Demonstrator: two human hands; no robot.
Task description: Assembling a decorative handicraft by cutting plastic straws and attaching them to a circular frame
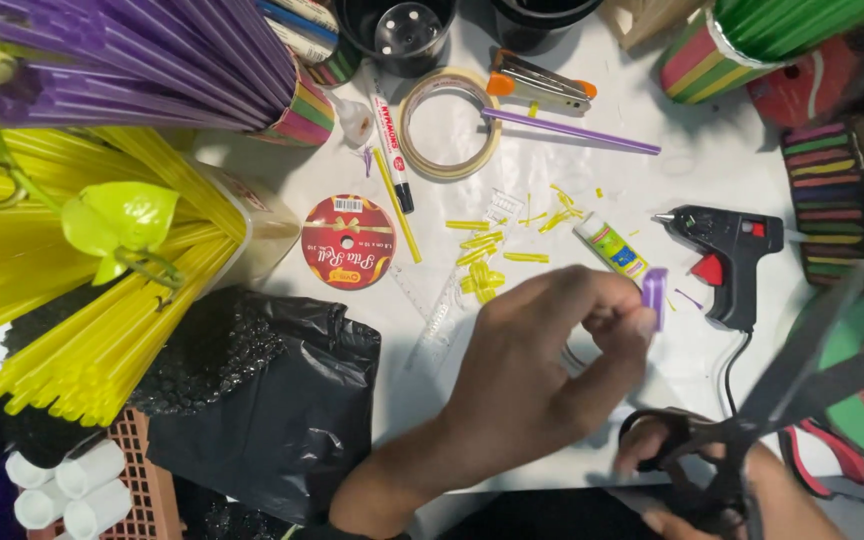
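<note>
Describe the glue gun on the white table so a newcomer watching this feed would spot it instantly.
Start at the white table and look to its right side, just beyond the left hand pinching a small purple straw piece. There lies the black plastic hot glue gun, nozzle pointing left toward a small white glue tube. Its red trigger and trailing black cord set it apart.

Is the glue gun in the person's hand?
No, the black glue gun lies on the white table, apart from the left hand and right hand.

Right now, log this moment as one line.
left hand: pinches purple straw piece | right hand: grips black scissors, open | nearby: glue gun, yellow straw bits | surface: white table
</note>
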